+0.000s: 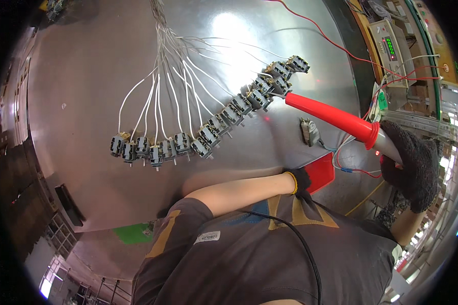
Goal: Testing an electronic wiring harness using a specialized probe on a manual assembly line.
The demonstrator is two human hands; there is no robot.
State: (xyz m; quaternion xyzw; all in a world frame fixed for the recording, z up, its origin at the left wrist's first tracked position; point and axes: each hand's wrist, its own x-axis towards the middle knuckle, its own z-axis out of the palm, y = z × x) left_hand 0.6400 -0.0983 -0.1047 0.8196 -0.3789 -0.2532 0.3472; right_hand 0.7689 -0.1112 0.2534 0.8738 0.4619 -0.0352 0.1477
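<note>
My right hand (pixel 414 165), in a dark knitted glove, is wrapped round the pale rear end of a red test probe (pixel 331 117). The probe's thin metal tip touches or lies very close to one of several small grey-and-black switch-like parts (pixel 208 134), which stand in a bent row on the metal table (pixel 86 101). White wires (pixel 175 101) run from these parts to a bundle at the far edge. My left hand (pixel 301 181), gloved with a yellow cuff, is low beside a red tray (pixel 320 173); its fingers are hidden.
A grey plug-like connector (pixel 309 132) with wires lies right of the row. At the far right stands a meter box (pixel 390 47) with a green digital display. A red cable (pixel 331 40) crosses the table's far right side. A black cable (pixel 300 239) hangs across my shirt.
</note>
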